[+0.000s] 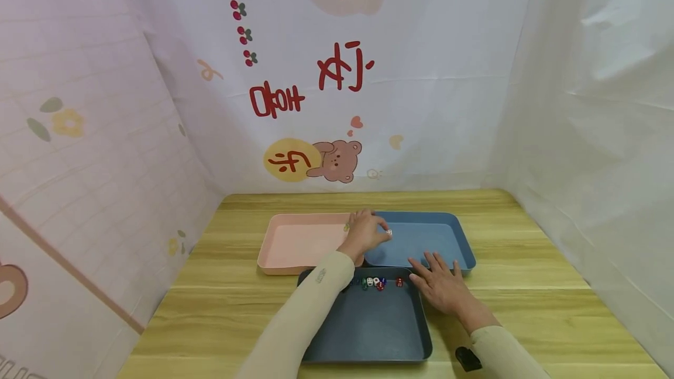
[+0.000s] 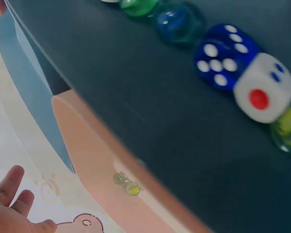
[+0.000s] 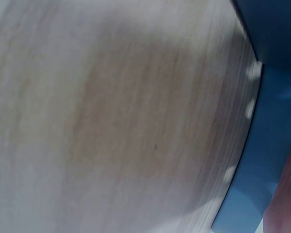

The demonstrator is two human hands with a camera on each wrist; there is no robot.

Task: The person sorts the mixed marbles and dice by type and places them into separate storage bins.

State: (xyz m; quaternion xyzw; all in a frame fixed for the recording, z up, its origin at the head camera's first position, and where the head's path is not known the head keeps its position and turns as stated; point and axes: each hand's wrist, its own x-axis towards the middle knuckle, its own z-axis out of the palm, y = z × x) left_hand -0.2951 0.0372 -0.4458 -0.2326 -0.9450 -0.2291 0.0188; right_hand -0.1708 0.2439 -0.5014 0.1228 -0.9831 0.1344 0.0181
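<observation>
Between its thumb and forefinger my left hand (image 1: 364, 233) pinches a white die (image 1: 389, 232) above the left part of the blue tray (image 1: 421, 238). In the left wrist view, the same die shows at the left edge. My right hand (image 1: 443, 288) has its fingers spread, over the near edge of the blue tray and beside the dark tray's far right corner. Along the far side of the dark tray (image 1: 376, 332) lie several dice and glass marbles, among them a red die (image 1: 399, 282), a blue die (image 2: 227, 56) and a blue marble (image 2: 177, 23). My left sleeve hides part of them.
The pink tray (image 1: 300, 241) stands at the back left, touching the blue one; marbles (image 2: 132, 188) lie in it. A small black object (image 1: 467, 359) is on the wooden table (image 1: 547, 309) by my right sleeve. White printed cloth (image 1: 432, 121) hangs behind and at both sides.
</observation>
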